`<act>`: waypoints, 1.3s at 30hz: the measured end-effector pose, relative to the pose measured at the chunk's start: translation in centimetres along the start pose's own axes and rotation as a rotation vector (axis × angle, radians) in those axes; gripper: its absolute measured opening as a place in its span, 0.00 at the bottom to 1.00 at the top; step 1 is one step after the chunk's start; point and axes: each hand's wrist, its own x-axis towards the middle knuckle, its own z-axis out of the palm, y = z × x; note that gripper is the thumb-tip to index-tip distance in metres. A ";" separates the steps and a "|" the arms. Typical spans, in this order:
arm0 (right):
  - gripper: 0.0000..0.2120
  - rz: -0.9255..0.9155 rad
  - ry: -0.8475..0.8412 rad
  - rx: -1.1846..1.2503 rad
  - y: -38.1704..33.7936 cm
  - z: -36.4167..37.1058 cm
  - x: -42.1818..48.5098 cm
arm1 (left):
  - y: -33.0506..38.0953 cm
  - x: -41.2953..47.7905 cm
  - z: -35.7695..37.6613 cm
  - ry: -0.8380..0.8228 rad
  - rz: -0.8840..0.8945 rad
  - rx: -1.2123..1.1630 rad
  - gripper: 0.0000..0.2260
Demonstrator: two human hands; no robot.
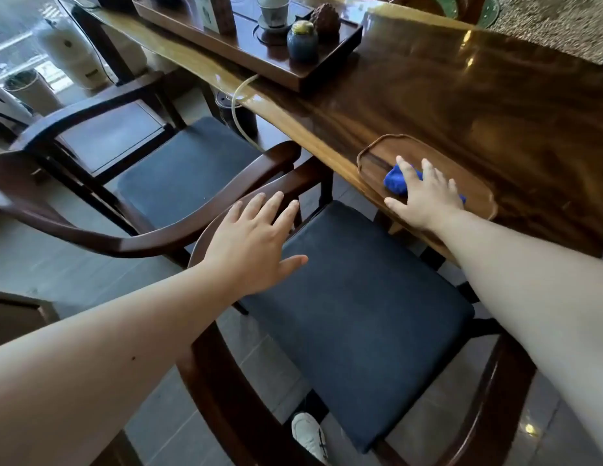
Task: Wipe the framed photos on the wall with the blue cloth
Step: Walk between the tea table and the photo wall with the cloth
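Observation:
A bunched blue cloth (396, 182) lies in a shallow oval wooden tray (475, 183) near the front edge of a glossy wooden table (461, 105). My right hand (424, 196) rests flat on top of the cloth with its fingers spread, covering most of it. My left hand (256, 243) hovers open, fingers apart, over the back rail of a dark wooden chair (152, 237) and holds nothing. No framed photos or wall appear in view.
Two dark wooden chairs with navy seat cushions (354, 307) stand against the table. A dark tea tray (259, 52) with a cup, a small jar and a box sits farther along the table. A white shoe (308, 435) shows on the grey tiled floor.

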 end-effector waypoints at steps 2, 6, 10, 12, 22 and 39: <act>0.36 0.017 -0.094 -0.020 0.4 -0.4 0.3 | -0.4 0.0 0.1 0.017 0.001 -0.002 0.39; 0.31 0.004 -0.118 -0.098 1.0 -0.5 1.0 | -1.8 0.2 0.7 0.035 -0.005 -0.022 0.38; 0.21 0.036 -0.060 -0.017 0.4 -0.4 0.6 | -2.8 -0.6 0.8 0.030 -0.029 -0.052 0.38; 0.21 0.000 -0.015 -0.012 -0.9 -0.9 -0.1 | -3.3 -1.4 0.6 0.035 -0.040 -0.059 0.38; 0.23 -0.677 0.210 -0.047 -17.2 -6.3 -4.5 | -8.7 -8.8 -4.1 0.094 -0.181 0.030 0.37; 0.25 -1.379 0.440 0.121 -50.3 -20.2 -18.3 | -21.4 -39.6 -14.2 0.270 -0.729 0.307 0.35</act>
